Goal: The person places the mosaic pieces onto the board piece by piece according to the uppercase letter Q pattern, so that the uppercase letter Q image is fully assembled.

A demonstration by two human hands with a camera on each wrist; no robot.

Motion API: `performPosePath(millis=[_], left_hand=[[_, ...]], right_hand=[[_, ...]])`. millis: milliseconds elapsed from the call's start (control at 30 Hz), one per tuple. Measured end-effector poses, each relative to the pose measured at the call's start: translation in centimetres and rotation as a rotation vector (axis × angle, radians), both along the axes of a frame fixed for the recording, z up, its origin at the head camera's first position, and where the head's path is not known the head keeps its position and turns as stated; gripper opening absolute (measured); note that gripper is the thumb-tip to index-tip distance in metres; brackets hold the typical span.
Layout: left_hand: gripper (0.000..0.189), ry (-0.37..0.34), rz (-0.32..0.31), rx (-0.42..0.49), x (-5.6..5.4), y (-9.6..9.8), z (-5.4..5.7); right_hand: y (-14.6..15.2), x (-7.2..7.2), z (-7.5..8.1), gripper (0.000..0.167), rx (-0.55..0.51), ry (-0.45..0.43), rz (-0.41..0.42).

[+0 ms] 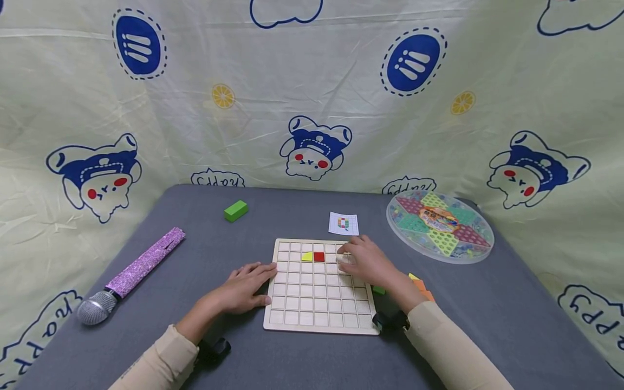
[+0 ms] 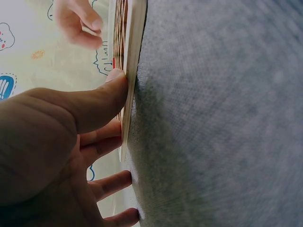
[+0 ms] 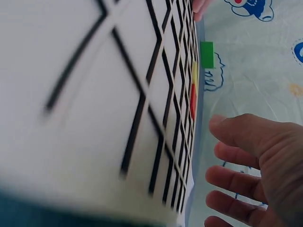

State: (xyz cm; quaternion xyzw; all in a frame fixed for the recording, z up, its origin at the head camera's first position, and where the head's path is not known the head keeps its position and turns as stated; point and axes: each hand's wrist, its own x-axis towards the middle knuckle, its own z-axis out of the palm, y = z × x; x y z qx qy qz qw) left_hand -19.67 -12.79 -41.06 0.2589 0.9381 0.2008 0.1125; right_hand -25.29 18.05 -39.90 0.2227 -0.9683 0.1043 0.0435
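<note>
A light wooden grid board [image 1: 319, 326] lies flat on the table. In its upper rows sit a yellow piece with a slanted side [image 1: 307, 257] and, beside it, a red square piece [image 1: 319, 257]. My left hand [image 1: 244, 290] rests at the board's left edge, fingers spread; in the left wrist view its thumb [image 2: 102, 101] touches the rim. Over the board's upper right part hovers my right hand [image 1: 368, 262], its fingers loosely bent. The right wrist view shows nothing between that thumb [image 3: 236, 130] and the fingers.
Behind the board are a small patterned card [image 1: 343, 223] and a green block [image 1: 236, 211]. A round star-patterned game case [image 1: 439, 225] stands at back right. Orange pieces [image 1: 423, 287] and a green piece [image 1: 379, 290] lie by the right forearm. At left is a glittery microphone [image 1: 141, 265].
</note>
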Motion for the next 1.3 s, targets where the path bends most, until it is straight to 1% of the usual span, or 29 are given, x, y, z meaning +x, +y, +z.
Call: performPosePath(millis=[133,333,467,600,833,1000,1133,1300], left_hand=[[0.065,0.002,-0.003,0.0,0.0,0.0,0.0],[0.065,0.007,-0.002,-0.007,-0.1,-0.1,-0.1],[0.066,0.004,-0.002,-0.012,-0.1,0.0,-0.1],[0.065,0.001,0.002,-0.015,-0.1,0.0,-0.1],[0.066,-0.005,0.006,-0.017,-0.1,0.0,0.1],[0.066,-0.004,0.007,-0.023,-0.1,0.0,0.1],[0.066,-0.005,0.009,-0.021,-0.1,0.1,0.0],[0.066,-0.008,0.007,-0.021,-0.1,0.0,0.0]], right_hand=[[2.3,0.8,0.1,0.032,0.003,0.034,-0.015],[5.7,1.8,0.1,0.034,0.015,0.051,-0.074],[7.8,2.3,-0.1,0.036,0.034,0.054,-0.111],[9.4,2.8,-0.3,0.037,0.038,0.024,-0.16],[11.2,3.3,-0.6,0.036,0.065,-0.013,-0.216],[12.1,3.6,-0.9,0.036,0.087,-0.015,-0.236],[12.7,3.8,-1.0,0.033,0.081,-0.01,-0.242],[13.1,4.1,-1.2,0.031,0.07,-0.042,-0.271]])
